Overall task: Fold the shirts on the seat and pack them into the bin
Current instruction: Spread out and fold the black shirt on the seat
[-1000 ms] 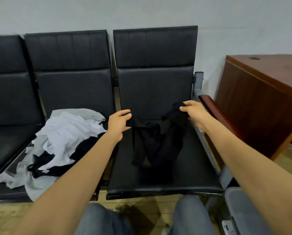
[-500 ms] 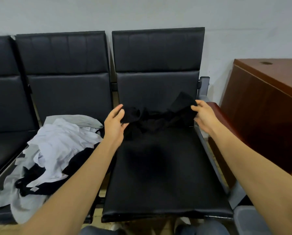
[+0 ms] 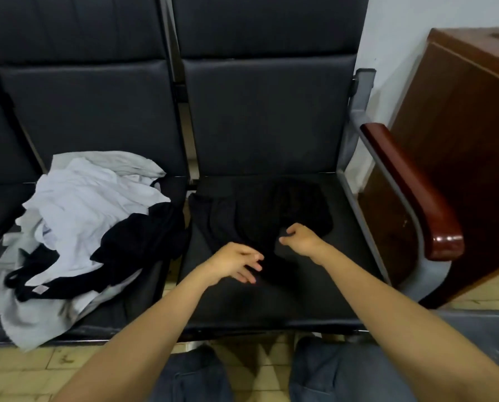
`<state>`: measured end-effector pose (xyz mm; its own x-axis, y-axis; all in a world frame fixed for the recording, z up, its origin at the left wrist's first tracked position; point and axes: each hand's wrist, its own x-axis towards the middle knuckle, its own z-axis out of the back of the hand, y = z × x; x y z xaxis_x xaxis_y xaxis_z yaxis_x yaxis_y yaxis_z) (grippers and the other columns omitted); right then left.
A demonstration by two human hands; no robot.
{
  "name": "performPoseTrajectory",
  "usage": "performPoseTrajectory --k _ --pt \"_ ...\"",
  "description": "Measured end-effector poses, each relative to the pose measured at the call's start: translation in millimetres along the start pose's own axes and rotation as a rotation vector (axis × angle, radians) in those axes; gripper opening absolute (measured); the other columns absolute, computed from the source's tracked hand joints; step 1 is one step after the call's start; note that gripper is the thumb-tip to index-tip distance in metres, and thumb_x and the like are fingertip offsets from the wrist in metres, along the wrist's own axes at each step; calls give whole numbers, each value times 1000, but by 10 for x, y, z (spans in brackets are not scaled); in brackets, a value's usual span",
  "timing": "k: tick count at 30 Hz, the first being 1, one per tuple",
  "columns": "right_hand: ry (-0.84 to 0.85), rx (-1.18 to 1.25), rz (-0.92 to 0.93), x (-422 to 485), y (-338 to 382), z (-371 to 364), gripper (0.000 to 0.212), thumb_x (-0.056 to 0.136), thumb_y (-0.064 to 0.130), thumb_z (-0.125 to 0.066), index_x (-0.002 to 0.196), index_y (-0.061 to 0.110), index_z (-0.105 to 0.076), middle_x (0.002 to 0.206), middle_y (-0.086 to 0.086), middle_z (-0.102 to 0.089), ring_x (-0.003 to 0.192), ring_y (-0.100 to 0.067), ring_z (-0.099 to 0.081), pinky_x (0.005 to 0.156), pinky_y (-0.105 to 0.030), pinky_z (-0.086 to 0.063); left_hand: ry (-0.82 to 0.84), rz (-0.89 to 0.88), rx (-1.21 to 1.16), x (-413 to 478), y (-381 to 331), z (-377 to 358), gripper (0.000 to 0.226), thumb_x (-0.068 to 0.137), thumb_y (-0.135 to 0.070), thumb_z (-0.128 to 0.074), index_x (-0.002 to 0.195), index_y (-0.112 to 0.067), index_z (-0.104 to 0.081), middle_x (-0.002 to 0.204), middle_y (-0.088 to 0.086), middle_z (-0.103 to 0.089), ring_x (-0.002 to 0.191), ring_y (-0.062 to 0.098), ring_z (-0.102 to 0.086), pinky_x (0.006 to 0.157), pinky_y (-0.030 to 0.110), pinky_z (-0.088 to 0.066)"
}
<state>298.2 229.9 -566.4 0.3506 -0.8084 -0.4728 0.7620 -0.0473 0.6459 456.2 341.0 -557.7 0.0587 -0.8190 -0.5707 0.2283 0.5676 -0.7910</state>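
Black shirt (image 3: 257,210) flat on seat (image 3: 271,300) just beyond both hands: right hand (image 3: 301,239) pinches its hem, left hand (image 3: 233,264) rests on it, fingers loose.

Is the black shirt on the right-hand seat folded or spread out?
Spread, not folded: the black shirt lies flat across the seat, rumpled.

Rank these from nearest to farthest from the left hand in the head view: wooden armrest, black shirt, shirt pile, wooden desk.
1. black shirt, at the fingertips of the left hand.
2. shirt pile, off to the left.
3. wooden armrest, over to the right.
4. wooden desk, beyond the armrest.
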Motion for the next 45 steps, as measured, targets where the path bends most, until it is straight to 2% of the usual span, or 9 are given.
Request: performPoseTrajectory --k 3,7,12,20,25,29,34,40,45 --pt "-68 -25 65 194 78 -201 58 93 29 -60 142 14 -34 142 -13 -40 127 -29 -44 103 -35 -40 -444 -109 357 315 142 234 35 94 -9 -55 129 -11 -55 126 9 -58 104 20 -60 87 26 -48" --pt "-12 -255 206 383 206 -476 64 88 37 -65 142 20 -35 142 -9 -34 131 -29 -34 104 -41 -39 -349 -21 838 638 404 483 61 95 -19 -53 149 -17 -25 157 5 -17 145 26 -10 117 41 -18" --pt "-81 -491 232 481 101 -652 28 97 18 -50 123 9 -50 124 -13 -53 117 -30 -49 88 -38 -45 -452 -69 917 760 527 442 62 93 -26 -57 146 -15 -27 140 9 -46 126 31 -45 106 39 -35" --pt "-539 251 -70 376 -243 -12 22 99 11 -44 117 0 -49 121 -23 -55 113 -38 -52 90 -37 -41 -214 -230 622 471 603 260 53 92 -36 -60 139 -22 -42 123 -3 -58 116 18 -52 98 30 -42" --pt "-461 -149 48 204 -497 -26 43 87 -1 -51 129 -1 -43 128 -23 -47 119 -40 -43 99 -39 -35 -667 -45 643 456 695 330 55 94 -19 -55 144 -10 -33 148 13 -31 136 32 -23 110 39 -24" --pt "-209 -327 494 36 -311 -406 35 85 12 -62 119 9 -57 119 -12 -54 119 -31 -46 100 -32 -35 -583 139 770 517 666 420 57 96 -19 -50 147 -14 -26 151 9 -26 139 31 -20 111 44 -21" --pt "31 -626 423 26 -310 -585 33 91 27 -60 122 16 -53 127 -5 -46 123 -26 -42 98 -37 -38 -525 173 959 446 564 526 29 91 -38 -57 116 -24 -61 126 4 -51 125 28 -34 104 42 -22" --pt "-41 -268 377 -65 -159 -503 36 91 23 -61 125 16 -52 126 -5 -51 123 -21 -44 102 -29 -37 -394 -154 189 81 248 665 18 84 -29 -71 89 -18 -57 107 4 -63 110 17 -57 90 26 -39" --pt "-1 39 491 -425 277 -468 67 81 36 -73 138 20 -41 135 -1 -49 125 -14 -45 103 -29 -38 -337 -337 -236 -274 -320 589 22 88 -19 -66 108 -12 -62 101 7 -67 95 19 -65 89 37 -50"
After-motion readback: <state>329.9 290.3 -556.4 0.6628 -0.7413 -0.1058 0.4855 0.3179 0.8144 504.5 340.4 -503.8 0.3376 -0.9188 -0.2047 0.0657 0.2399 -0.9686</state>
